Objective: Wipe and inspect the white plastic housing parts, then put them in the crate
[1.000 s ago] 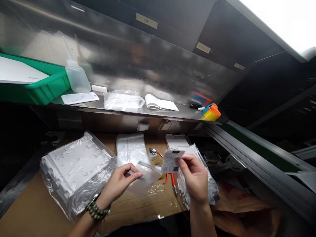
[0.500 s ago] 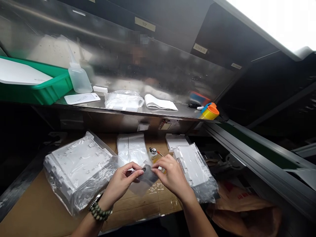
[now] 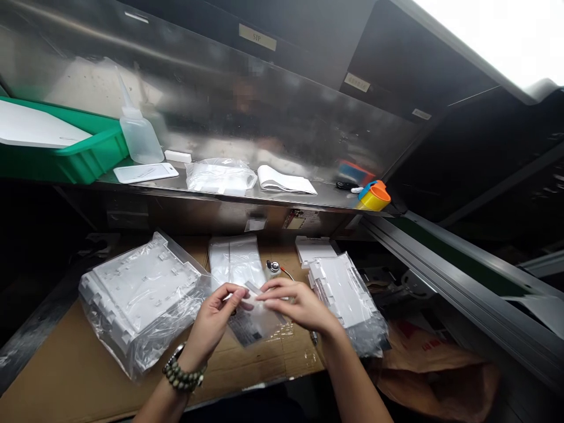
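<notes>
A small clear plastic bag (image 3: 252,328) with dark printing hangs between my two hands, over the cardboard on the bench. My left hand (image 3: 219,308), with a watch and beaded bracelets at its wrist, pinches the bag's upper left edge between thumb and forefinger. At the bag's upper right, my right hand (image 3: 299,302) grips its edge with the fingers close together. Just beyond them lies a stack of clear plastic bags (image 3: 235,258). Next to this stack is a small bottle (image 3: 273,268) with a metal top, partly hidden by my right hand.
Bagged white plastic parts stand to the left (image 3: 145,288) and right (image 3: 343,291) on the cardboard (image 3: 57,364). The metal shelf behind bears a green bin (image 3: 94,155), a squeeze bottle (image 3: 141,138) and tape rolls (image 3: 374,197). A brown paper bag (image 3: 440,370) sits low at right.
The small bag has turned and spread out, its printed part now hanging lower. My right hand has shifted its fingers along the bag's edge and tilted flatter.
</notes>
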A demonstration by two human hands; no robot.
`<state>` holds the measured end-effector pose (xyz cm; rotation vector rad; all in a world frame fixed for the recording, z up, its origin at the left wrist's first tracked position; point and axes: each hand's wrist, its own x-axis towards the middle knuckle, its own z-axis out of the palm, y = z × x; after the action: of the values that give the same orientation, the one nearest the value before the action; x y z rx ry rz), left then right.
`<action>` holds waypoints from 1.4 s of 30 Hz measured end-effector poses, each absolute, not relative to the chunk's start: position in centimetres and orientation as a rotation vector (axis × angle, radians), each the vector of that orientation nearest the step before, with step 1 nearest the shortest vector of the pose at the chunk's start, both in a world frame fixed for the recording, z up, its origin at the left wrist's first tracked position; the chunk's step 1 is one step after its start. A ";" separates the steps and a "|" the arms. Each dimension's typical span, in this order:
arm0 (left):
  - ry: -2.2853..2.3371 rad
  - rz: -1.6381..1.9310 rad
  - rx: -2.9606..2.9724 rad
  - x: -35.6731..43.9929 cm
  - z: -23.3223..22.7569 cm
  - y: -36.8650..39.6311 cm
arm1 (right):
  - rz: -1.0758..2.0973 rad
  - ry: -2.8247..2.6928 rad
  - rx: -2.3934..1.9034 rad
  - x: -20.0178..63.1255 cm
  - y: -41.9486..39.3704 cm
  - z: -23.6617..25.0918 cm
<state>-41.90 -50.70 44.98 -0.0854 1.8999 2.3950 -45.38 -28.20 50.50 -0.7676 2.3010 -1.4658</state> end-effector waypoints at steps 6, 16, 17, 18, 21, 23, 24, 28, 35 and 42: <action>1.480 2.359 -0.241 -41.8 43.8 -49.7 | -1.491 2.292 -1.088 -44.4 -27.9 52.6; 1.602 2.257 -0.129 -41.6 43.8 -48.9 | -1.335 2.637 -0.643 -43.8 -29.0 48.5; 1.649 2.226 -0.099 -41.7 43.9 -49.0 | -1.321 2.680 -0.633 -43.7 -28.7 48.2; 1.703 2.197 -0.066 -41.7 43.9 -49.0 | -1.314 2.730 -0.627 -43.6 -28.5 47.8; 1.867 2.142 0.009 -42.0 43.3 -47.8 | -1.294 2.929 -0.641 -42.9 -28.3 46.6; 1.945 2.110 0.049 -42.1 42.6 -46.5 | -1.255 3.055 -0.669 -42.4 -27.9 45.8; 1.984 2.085 0.075 -42.2 42.3 -45.8 | -1.230 3.102 -0.680 -42.1 -27.5 45.5; 2.158 1.937 0.208 -42.3 41.5 -42.7 | -1.207 3.202 -0.656 -41.3 -24.8 44.4; 2.278 1.761 0.367 -42.9 40.8 -35.4 | -1.715 3.092 -0.208 -40.9 -18.8 42.3; 2.329 1.758 -0.034 -44.0 40.7 -31.9 | -2.345 2.552 0.766 -44.9 -1.1 35.5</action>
<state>-44.01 -31.95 40.69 -0.0337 2.3294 1.7582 -44.87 -1.08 35.50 0.7657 2.5524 -2.3446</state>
